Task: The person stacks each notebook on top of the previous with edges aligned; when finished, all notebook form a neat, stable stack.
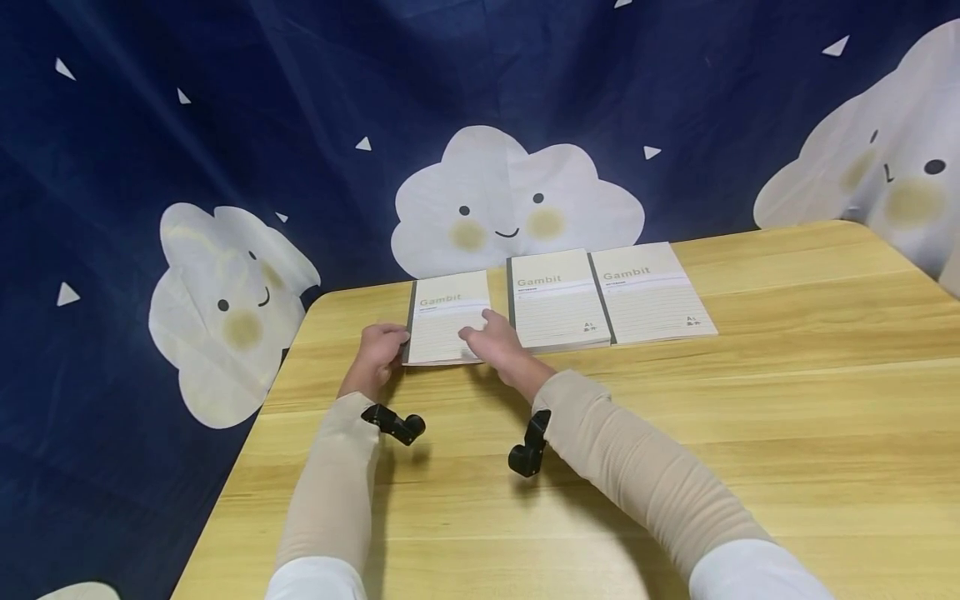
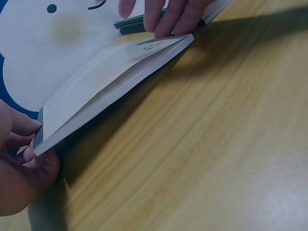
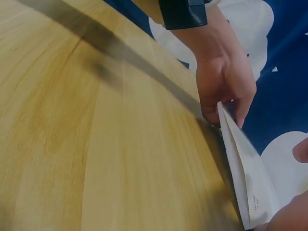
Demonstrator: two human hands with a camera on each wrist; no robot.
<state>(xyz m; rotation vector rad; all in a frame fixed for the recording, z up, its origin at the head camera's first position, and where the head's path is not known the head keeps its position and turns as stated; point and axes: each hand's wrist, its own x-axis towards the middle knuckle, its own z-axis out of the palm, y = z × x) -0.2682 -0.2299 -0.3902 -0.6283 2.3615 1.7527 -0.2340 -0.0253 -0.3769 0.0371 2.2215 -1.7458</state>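
The left Gambit notebook (image 1: 442, 333) lies between both hands, just short of twelve o'clock from the wearer, at the far side of the wooden table (image 1: 787, 425). The left hand (image 1: 377, 357) pinches it at its eight o'clock side, thumb on top of the dark spine strip (image 1: 409, 321) and fingers underneath. The right hand (image 1: 506, 346) grasps the four o'clock corner, its thumb over the cover; how far its fingers reach beneath is hidden. Holding opposite sides probably shares the weight and stops the limp paper from sagging or twisting. The near edge is raised off the wood, with a shadow under it, and along that edge the cover gapes slightly from the pages.

The notebook is face up, its title end pointing to about twelve and its spine facing nine. Its long axis runs close to twelve–six, while the ruled lines run nine to three.

At its three o'clock, across a strip of bare wood, sits the middle Gambit stack (image 1: 555, 304), with the right Gambit notebook (image 1: 652, 300) directly beside that. Both show spines toward nine and titles between eleven and twelve, seemingly arranged so that all the covers read alike.
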